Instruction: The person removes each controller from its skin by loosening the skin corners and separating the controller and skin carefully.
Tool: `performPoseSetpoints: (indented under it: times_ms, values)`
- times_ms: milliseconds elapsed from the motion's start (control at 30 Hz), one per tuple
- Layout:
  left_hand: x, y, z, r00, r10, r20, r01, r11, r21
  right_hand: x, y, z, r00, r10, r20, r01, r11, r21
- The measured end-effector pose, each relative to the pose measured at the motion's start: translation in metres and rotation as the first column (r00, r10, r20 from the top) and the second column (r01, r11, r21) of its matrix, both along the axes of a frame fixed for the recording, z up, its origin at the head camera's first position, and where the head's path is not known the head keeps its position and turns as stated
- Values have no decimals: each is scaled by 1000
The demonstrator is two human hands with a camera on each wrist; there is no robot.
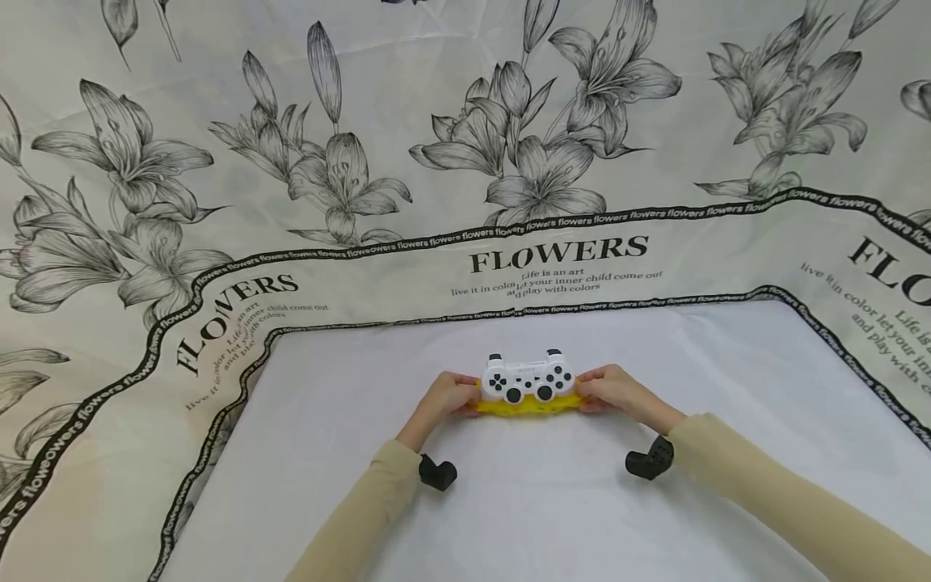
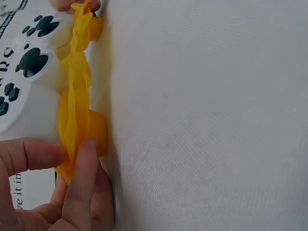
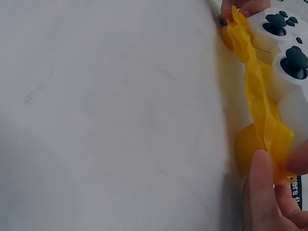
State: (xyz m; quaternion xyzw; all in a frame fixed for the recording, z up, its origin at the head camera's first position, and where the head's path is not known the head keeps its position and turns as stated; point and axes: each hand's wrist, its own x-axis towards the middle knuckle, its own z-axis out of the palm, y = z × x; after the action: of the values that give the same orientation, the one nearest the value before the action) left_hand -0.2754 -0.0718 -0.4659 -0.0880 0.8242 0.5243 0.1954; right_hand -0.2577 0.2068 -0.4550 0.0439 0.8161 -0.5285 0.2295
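A white game controller (image 1: 528,378) with black buttons and sticks faces up, its lower edge against a thin, wavy yellow cover (image 1: 529,405). The controller's grips are largely hidden by the yellow material, which bulges at two rounded ends in the wrist views. At the left end, my left hand (image 1: 452,393) pinches the cover between thumb and fingers. My right hand (image 1: 609,388) pinches its other end, with part of the thumb cut off in the right wrist view. Both sticks show beside the cover's rippled edge (image 2: 79,96).
White cloth (image 1: 538,501) covers the table under both arms. A floral printed cloth (image 1: 407,162) with a lettered border stands behind and along both sides. Black devices sit at the left wrist (image 1: 438,473) and the right wrist (image 1: 650,458).
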Motion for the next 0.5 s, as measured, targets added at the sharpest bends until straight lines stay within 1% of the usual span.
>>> performPoseSetpoints:
  times_ms: [133, 367, 400, 467, 500]
  values:
    - [2, 1, 0, 1000, -3, -20, 3, 1000, -11, 0, 1, -1, 1000, -21, 21, 21, 1000, -18]
    - [3, 0, -3, 997, -5, -76, -2, 996, -85, 2, 0, 0, 999, -35, 13, 35, 998, -58]
    - [4, 0, -3, 997, -2, -81, -5, 996, -87, 1, 0, 0, 999, -31, 11, 31, 997, -63]
    - [8, 1, -4, 995, -2, -105, -8, 995, -97, 1, 0, 0, 999, -50, 13, 51, 996, -80]
    - [11, 1, -3, 992, -6, -126, -8, 994, -107, 1, -1, -1, 999, -53, 9, 54, 995, -85]
